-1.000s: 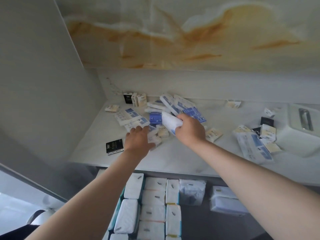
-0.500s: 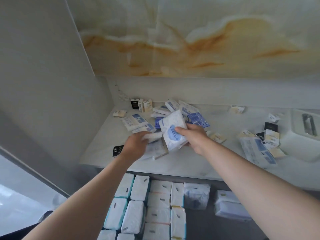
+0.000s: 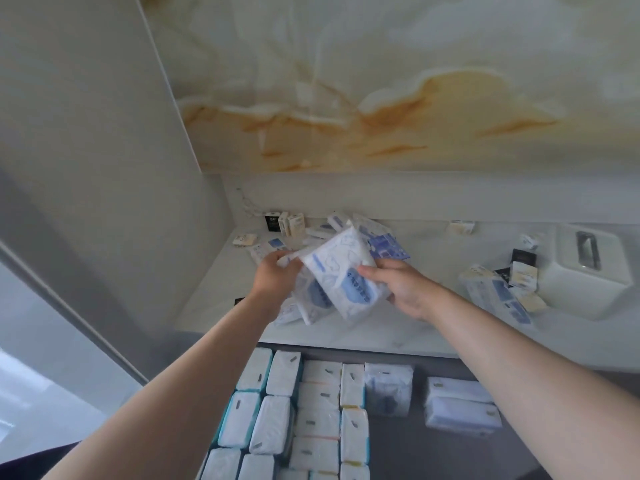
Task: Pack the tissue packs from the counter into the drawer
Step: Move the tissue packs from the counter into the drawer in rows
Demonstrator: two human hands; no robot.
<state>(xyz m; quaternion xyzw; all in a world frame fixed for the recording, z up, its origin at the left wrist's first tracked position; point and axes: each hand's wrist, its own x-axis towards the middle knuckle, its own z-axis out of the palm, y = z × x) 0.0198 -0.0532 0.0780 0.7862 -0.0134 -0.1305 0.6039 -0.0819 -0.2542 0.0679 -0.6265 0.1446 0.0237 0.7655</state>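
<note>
Packs (image 3: pixel 348 277) higher off counter (image 3: pixel 415 336) than before; left hand (image 3: pixel 277 277) clasped round some, right hand (image 3: pixel 407 289) round one.

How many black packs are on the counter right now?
4 black packs: one in the back left corner, one at the front left edge of the counter, two beside the white dispenser. Others may be hidden.

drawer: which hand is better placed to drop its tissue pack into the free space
Right, probably: the right hand grips the front tissue pack nearer the bare side of the drawer; the left hand holds its packs nearer rows that look full.
</note>
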